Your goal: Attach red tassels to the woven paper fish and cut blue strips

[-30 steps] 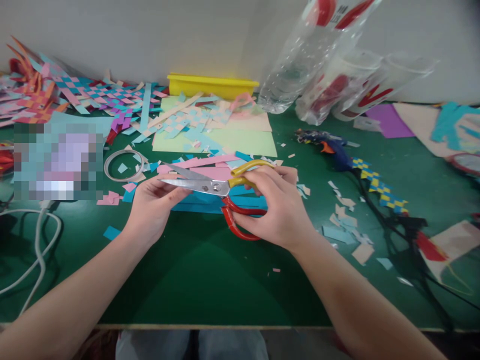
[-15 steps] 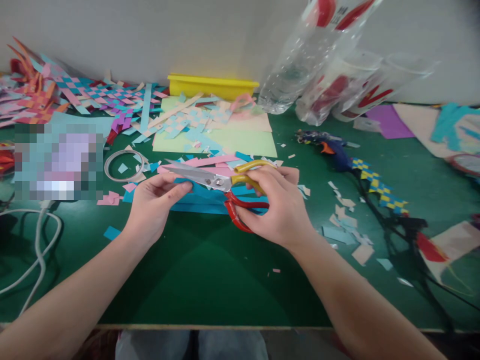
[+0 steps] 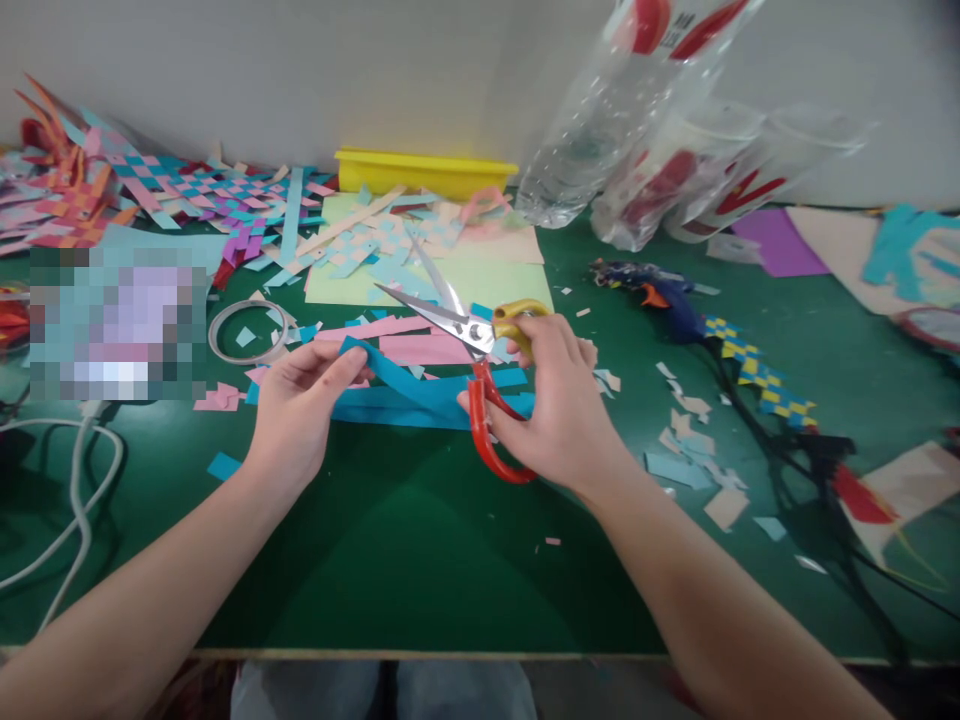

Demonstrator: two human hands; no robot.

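My right hand [image 3: 551, 405] grips a pair of scissors [image 3: 472, 350] with one yellow and one red handle; the blades are spread apart and point up and to the left. My left hand [image 3: 300, 400] pinches the left end of a blue paper strip [image 3: 394, 375], which lifts off the green table [image 3: 405, 540] toward the scissors. More blue strips [image 3: 435, 405] and pink strips [image 3: 420, 345] lie flat beneath both hands.
Woven paper mats [image 3: 150, 190] and scraps cover the back left. A yellow tray [image 3: 424, 170], light green sheets [image 3: 480, 280] and plastic bottles [image 3: 600, 120] sit behind. A tape roll [image 3: 247, 330] lies left, a glue gun [image 3: 667, 295] with cable right, white cords [image 3: 67, 500] far left.
The scissors swung from pointing left and nearly closed to pointing up-left with blades spread. My left hand let go of the blade tip and picked up the end of a blue strip.
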